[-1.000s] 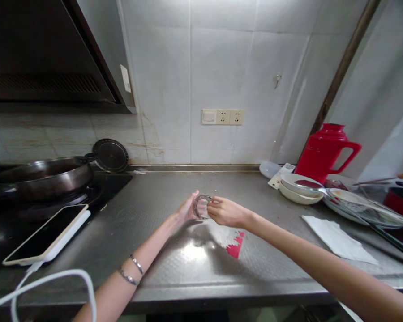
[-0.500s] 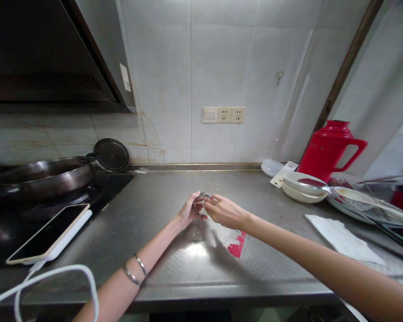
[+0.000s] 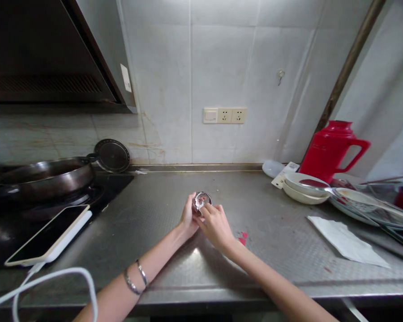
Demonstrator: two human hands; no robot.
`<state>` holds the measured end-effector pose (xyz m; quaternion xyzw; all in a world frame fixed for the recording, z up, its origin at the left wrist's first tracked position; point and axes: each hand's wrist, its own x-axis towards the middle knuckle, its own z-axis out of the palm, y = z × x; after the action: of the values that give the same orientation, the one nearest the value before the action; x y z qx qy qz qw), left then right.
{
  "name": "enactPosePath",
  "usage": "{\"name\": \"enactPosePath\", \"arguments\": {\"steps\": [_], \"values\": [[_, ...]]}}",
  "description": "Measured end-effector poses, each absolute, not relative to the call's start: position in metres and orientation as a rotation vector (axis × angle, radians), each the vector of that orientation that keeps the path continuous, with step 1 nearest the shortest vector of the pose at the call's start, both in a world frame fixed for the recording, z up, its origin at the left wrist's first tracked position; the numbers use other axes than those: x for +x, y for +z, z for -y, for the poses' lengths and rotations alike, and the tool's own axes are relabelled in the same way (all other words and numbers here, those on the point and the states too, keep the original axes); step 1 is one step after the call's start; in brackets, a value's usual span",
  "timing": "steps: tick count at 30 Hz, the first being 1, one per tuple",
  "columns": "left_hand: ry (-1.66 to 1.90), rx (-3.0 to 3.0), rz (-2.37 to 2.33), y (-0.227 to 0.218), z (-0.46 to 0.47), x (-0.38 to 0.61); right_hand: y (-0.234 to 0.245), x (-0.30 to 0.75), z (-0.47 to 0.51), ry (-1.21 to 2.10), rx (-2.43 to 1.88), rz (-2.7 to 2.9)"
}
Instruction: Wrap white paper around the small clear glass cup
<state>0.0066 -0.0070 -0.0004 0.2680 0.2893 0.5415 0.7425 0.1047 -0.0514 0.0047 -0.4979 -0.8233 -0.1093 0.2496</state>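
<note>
- Cupping a small shiny round vessel (image 3: pixel 202 202) over the steel counter (image 3: pixel 154 201), the left hand (image 3: pixel 188 218) grasped its side.
- The right hand (image 3: pixel 217 225), fingers curled, had just shifted to the near rim, exposing the mouth; work had apparently moved there. Whether it pinched, I couldn't tell.
- Leftward lay a smartphone (image 3: pixel 47 230) and frying pan (image 3: pixel 62 181); rightward, stacked bowls (image 3: pixel 302 197) and a red thermos flask (image 3: pixel 327 154).

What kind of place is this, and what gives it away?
Looks like a kitchen, probably a home one: a pan on a black cooktop under a range hood, and bowls stacked on the metal counter.
</note>
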Motion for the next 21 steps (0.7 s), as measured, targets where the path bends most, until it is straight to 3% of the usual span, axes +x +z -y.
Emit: {"name": "enactPosePath", "arguments": {"steps": [9,16,21], "values": [[0.821,0.731,-0.477,0.017,-0.006,-0.006,0.013,0.159,0.037,-0.763,-0.953,2.453],[0.528,0.816,-0.758,0.040,-0.038,-0.003,0.038,0.180,0.017,-1.045,-0.643,2.700],[0.770,0.767,-0.713,0.031,-0.040,0.011,0.040,0.180,0.010,-1.187,-0.615,2.717]]}}
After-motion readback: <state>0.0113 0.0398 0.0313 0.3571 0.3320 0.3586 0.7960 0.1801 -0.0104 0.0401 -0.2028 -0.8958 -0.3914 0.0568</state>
